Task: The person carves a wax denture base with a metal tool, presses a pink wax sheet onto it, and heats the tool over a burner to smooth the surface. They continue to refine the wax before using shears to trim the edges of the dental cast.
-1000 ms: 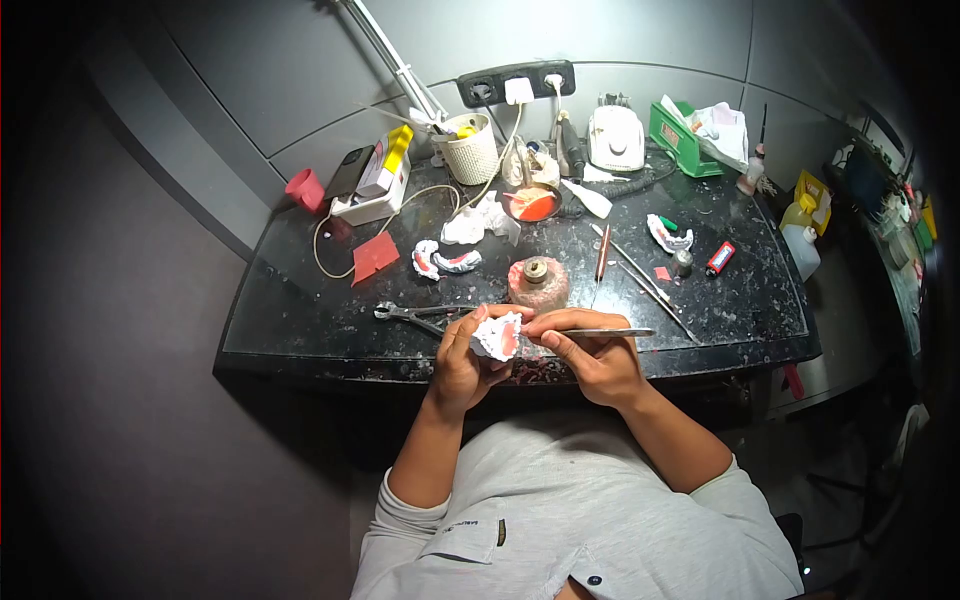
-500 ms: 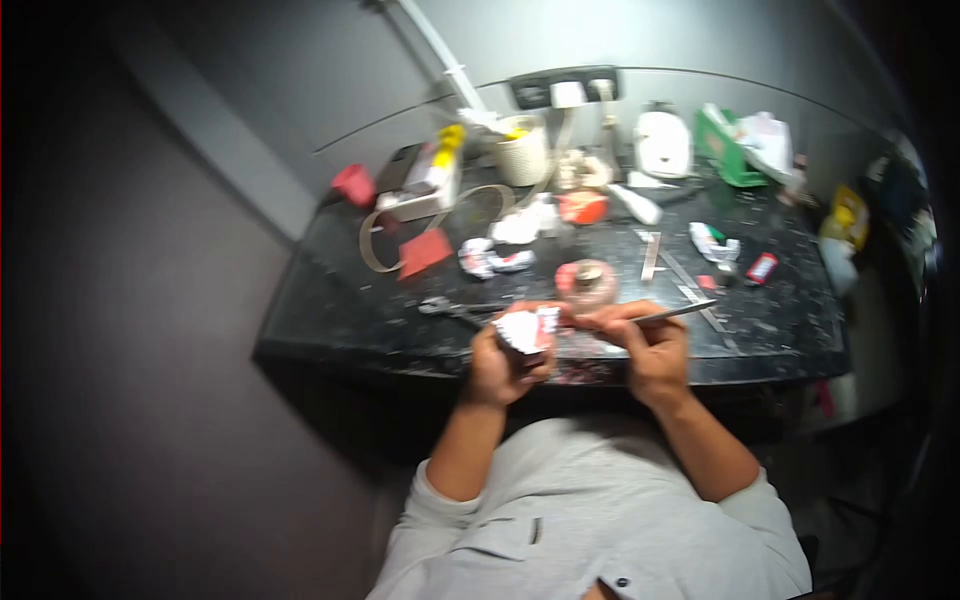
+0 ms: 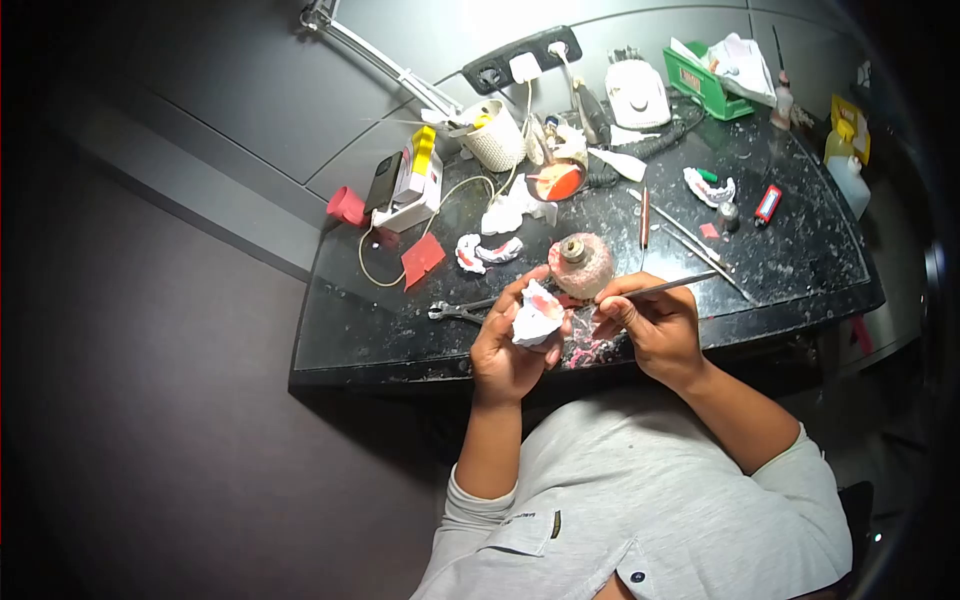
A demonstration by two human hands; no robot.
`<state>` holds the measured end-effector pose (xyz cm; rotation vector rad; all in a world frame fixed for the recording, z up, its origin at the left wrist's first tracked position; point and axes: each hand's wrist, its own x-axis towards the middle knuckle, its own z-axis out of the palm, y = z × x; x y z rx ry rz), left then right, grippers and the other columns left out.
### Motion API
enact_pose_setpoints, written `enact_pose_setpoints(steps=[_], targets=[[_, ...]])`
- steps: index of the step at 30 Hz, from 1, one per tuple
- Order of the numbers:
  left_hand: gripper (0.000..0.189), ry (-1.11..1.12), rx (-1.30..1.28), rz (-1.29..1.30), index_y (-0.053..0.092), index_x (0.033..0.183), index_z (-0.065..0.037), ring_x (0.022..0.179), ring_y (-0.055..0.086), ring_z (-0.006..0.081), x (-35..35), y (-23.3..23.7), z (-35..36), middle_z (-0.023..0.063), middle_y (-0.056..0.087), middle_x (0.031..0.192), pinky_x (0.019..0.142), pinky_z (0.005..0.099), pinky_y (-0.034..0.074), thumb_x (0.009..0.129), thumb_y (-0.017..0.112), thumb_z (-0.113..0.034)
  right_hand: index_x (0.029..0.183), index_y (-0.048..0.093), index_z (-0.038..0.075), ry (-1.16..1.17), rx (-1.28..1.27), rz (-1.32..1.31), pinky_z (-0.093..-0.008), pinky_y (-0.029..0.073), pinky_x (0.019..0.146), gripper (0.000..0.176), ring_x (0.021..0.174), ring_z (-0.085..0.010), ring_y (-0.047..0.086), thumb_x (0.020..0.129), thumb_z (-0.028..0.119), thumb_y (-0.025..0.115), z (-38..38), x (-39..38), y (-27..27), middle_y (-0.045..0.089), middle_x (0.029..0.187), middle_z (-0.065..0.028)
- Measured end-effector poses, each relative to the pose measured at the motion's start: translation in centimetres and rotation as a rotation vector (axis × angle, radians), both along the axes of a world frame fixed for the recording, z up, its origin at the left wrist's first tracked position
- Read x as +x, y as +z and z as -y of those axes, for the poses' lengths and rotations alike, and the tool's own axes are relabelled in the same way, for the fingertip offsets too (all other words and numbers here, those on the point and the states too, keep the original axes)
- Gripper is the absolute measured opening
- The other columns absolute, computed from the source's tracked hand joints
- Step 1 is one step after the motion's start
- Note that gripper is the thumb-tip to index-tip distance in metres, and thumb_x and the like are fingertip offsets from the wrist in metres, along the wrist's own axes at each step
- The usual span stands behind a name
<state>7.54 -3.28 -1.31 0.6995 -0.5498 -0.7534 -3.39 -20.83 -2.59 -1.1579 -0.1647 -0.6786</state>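
A white plaster dental model point(image 3: 538, 314) with pink wax on it is held up in my left hand point(image 3: 508, 352), its fingers wrapped round the sides. My right hand point(image 3: 662, 328) pinches a thin dark tool point(image 3: 672, 285), whose handle points up to the right. The tool's working end is near the fingertips, beside the model; whether it touches cannot be made out. Just beyond both hands stands a round glass burner point(image 3: 582, 265) with a metal neck. Pink scraps point(image 3: 585, 352) lie on the table edge between my hands.
The black table point(image 3: 350, 345) bears metal pliers point(image 3: 455, 311), plaster pieces point(image 3: 487, 253), a pink wax sheet point(image 3: 423, 260), a bowl of orange-red material point(image 3: 556, 181), metal tools point(image 3: 700, 250), a red lighter point(image 3: 768, 204), a white cup point(image 3: 493, 138) and a green box point(image 3: 706, 82).
The view has shifted and tilted. In my left hand the model has turned, now showing its pink area. My right hand and its tool have drawn slightly away from the model.
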Motion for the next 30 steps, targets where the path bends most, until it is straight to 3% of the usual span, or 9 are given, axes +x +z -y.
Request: enact_pose_setpoints(steps=[1, 2, 7, 10, 15, 17, 21, 27, 30], targets=[[0.061, 0.039, 0.025, 0.051, 0.037, 0.150, 0.007, 0.074, 0.068, 0.0263, -0.2, 0.1, 0.2, 0.0255, 0.068, 0.098, 0.057, 0.0315, 0.056, 0.105, 0.048, -0.033, 0.103, 0.070, -0.004, 0.019, -0.017, -0.038, -0.0255, 0.060, 0.071, 0.014, 0.081, -0.0112, 0.071, 0.101, 0.010, 0.067, 0.1, -0.2, -0.1, 0.074, 0.093, -0.0079], [0.062, -0.022, -0.016, 0.070, 0.035, 0.152, 0.005, 0.072, 0.069, 0.0318, 0.4, -0.5, 0.2, 0.0325, 0.067, 0.104, 0.058, 0.0344, 0.059, 0.102, 0.049, -0.029, 0.103, 0.070, -0.006, -0.025, -0.025, -0.023, -0.0282, 0.060, 0.076, 0.014, 0.084, -0.0136, 0.072, 0.101, 0.008, 0.067, 0.0, -0.2, 0.0, 0.075, 0.094, -0.0095], [0.055, 0.077, 0.078, 0.166, 0.037, 0.147, 0.005, 0.088, 0.073, 0.0356, -0.7, -0.3, 0.4, 0.0317, 0.067, 0.111, 0.071, 0.0428, 0.063, 0.103, 0.054, -0.024, 0.111, 0.071, -0.004, -0.239, -0.269, 0.066, -0.0331, 0.060, 0.081, 0.015, 0.092, -0.0202, 0.075, 0.098, 0.002, 0.067, 0.3, -0.2, 1.0, 0.077, 0.102, -0.0140], [0.053, 0.091, 0.107, 0.202, 0.037, 0.145, 0.005, 0.091, 0.073, 0.0369, -0.5, -0.7, 0.3, 0.0304, 0.066, 0.115, 0.076, 0.0455, 0.064, 0.104, 0.054, -0.024, 0.117, 0.071, 0.000, -0.301, -0.579, 0.167, -0.0371, 0.059, 0.088, 0.023, 0.102, -0.0324, 0.075, 0.095, 0.001, 0.067, 0.5, -0.3, 1.2, 0.076, 0.110, -0.0174], [0.051, 0.094, 0.116, 0.201, 0.037, 0.144, 0.006, 0.091, 0.073, 0.0373, -0.7, -0.4, 0.3, 0.0282, 0.066, 0.116, 0.076, 0.0461, 0.064, 0.106, 0.052, -0.025, 0.124, 0.069, -0.001, -0.274, -0.671, 0.160, -0.0392, 0.059, 0.091, 0.027, 0.109, -0.0340, 0.073, 0.097, 0.003, 0.065, 0.4, 0.1, 1.6, 0.073, 0.118, -0.0194], [0.048, -0.058, 0.033, 0.162, 0.038, 0.145, 0.006, 0.095, 0.074, 0.0352, -0.4, -0.5, 0.1, 0.0280, 0.068, 0.114, 0.082, 0.0451, 0.062, 0.107, 0.049, -0.022, 0.128, 0.067, 0.000, -0.268, -0.537, 0.056, -0.0375, 0.060, 0.088, 0.029, 0.106, -0.0327, 0.074, 0.100, 0.005, 0.063, 0.3, 0.0, 1.8, 0.073, 0.119, -0.0204], [0.049, -0.046, 0.049, 0.190, 0.038, 0.145, 0.006, 0.092, 0.074, 0.0356, -0.2, -0.6, 0.1, 0.0279, 0.068, 0.113, 0.080, 0.0451, 0.063, 0.108, 0.048, -0.025, 0.132, 0.066, 0.002, -0.116, -0.539, 0.022, -0.0351, 0.061, 0.086, 0.030, 0.103, -0.0302, 0.075, 0.104, 0.009, 0.058, 0.4, -0.4, 1.5, 0.072, 0.120, -0.0215], [0.050, -0.045, 0.064, 0.165, 0.037, 0.145, 0.006, 0.093, 0.074, 0.0363, -0.5, -0.2, 0.1, 0.0273, 0.068, 0.111, 0.081, 0.0466, 0.063, 0.109, 0.047, -0.028, 0.130, 0.067, 0.002, -0.354, -0.614, 0.150, -0.0355, 0.058, 0.087, 0.030, 0.111, -0.0277, 0.072, 0.101, 0.008, 0.063, 0.6, 0.3, 1.8, 0.070, 0.123, -0.0215], [0.047, -0.025, 0.028, 0.154, 0.037, 0.143, 0.004, 0.100, 0.072, 0.0336, -0.7, -0.4, 0.3, 0.0255, 0.067, 0.115, 0.086, 0.0448, 0.062, 0.107, 0.053, -0.021, 0.122, 0.068, -0.001, -0.346, -0.649, 0.134, -0.0392, 0.059, 0.084, 0.027, 0.099, -0.0286, 0.073, 0.096, 0.003, 0.068, 0.4, -0.5, 1.6, 0.071, 0.111, -0.0167]])
